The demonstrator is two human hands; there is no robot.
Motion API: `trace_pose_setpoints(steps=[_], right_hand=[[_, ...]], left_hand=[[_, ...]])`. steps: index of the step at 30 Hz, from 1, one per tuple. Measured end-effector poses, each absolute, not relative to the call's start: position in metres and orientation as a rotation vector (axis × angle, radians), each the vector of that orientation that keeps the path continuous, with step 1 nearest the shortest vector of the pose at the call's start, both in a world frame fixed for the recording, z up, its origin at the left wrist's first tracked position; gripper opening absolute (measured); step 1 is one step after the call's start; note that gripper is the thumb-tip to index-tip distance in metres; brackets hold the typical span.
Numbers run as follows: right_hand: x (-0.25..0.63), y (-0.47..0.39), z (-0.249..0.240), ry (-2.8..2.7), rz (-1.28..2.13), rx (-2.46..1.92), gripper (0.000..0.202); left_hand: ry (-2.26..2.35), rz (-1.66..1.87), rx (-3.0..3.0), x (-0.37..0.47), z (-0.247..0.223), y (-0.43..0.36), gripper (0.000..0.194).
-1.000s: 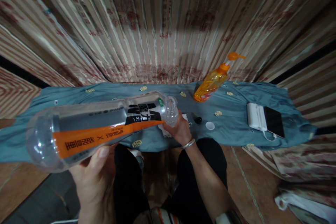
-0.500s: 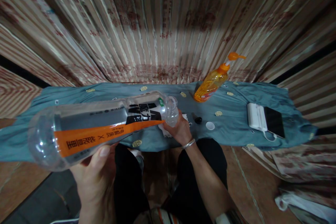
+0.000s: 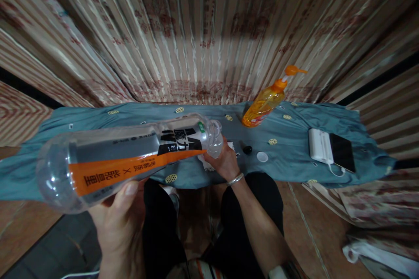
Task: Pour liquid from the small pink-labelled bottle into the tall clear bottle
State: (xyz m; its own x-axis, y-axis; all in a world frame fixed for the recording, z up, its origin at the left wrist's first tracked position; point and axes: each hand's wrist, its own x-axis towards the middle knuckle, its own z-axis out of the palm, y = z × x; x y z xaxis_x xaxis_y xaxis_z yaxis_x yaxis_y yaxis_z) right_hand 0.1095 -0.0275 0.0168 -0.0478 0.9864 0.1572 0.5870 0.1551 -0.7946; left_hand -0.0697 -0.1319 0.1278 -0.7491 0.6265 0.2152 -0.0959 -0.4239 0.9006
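My left hand (image 3: pixel 121 213) is closed round the lower part of a large clear plastic bottle (image 3: pixel 137 144) with a silver, black and orange label, its thumb on the near side. The bottle lies almost level above the cloth, base to the left and neck to the right. At the neck end my right hand (image 3: pixel 225 159) is closed, its fingers partly hidden. Clear rounded plastic (image 3: pixel 215 141) shows there; whether it is only the neck or a separate small vessel, I cannot tell. Beneath that hand lies a crumpled white piece (image 3: pixel 205 165), perhaps tissue.
On the blue-green cloth (image 3: pixel 288 165) stand or lie an orange pump bottle (image 3: pixel 262 107), a small black item (image 3: pixel 248 150), a round white disc (image 3: pixel 262 157) and a white device (image 3: pixel 319 145) cabled to a dark flat one (image 3: pixel 342 151). A curtain (image 3: pixel 196 43) hangs behind.
The large bottle and my left hand have shifted very slightly to the right. My right hand stays in place, and both hands keep their grip.
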Motion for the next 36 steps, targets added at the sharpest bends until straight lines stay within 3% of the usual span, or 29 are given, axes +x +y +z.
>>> trace_pose_setpoints(steps=[10, 17, 23, 30, 36], right_hand=[[0.1092, -0.0273, 0.0140, -1.735, 0.658, -1.521, 0.065], [0.1082, -0.0268, 0.0158, -1.730, 0.687, -1.532, 0.064], [0.1079, -0.0271, 0.0146, -1.741, 0.644, -1.525, 0.063], [0.1093, -0.0275, 0.0130, -1.707, 0.695, -1.476, 0.068], [0.1095, -0.0290, 0.0104, -1.676, 0.708, -1.425, 0.073]], left_hand=[[1.341, 2.184, 0.756, -0.0703, 0.1271, -0.1330, 0.044], [1.346, 2.191, 0.750, -0.0684, 0.1299, -0.1326, 0.031], [1.367, 2.187, 0.734, -0.0682, 0.1285, -0.1328, 0.033], [1.335, 2.200, 0.746, -0.0675, 0.1255, -0.1321, 0.049], [1.339, 2.223, 0.750, -0.0673, 0.1239, -0.1339, 0.042]])
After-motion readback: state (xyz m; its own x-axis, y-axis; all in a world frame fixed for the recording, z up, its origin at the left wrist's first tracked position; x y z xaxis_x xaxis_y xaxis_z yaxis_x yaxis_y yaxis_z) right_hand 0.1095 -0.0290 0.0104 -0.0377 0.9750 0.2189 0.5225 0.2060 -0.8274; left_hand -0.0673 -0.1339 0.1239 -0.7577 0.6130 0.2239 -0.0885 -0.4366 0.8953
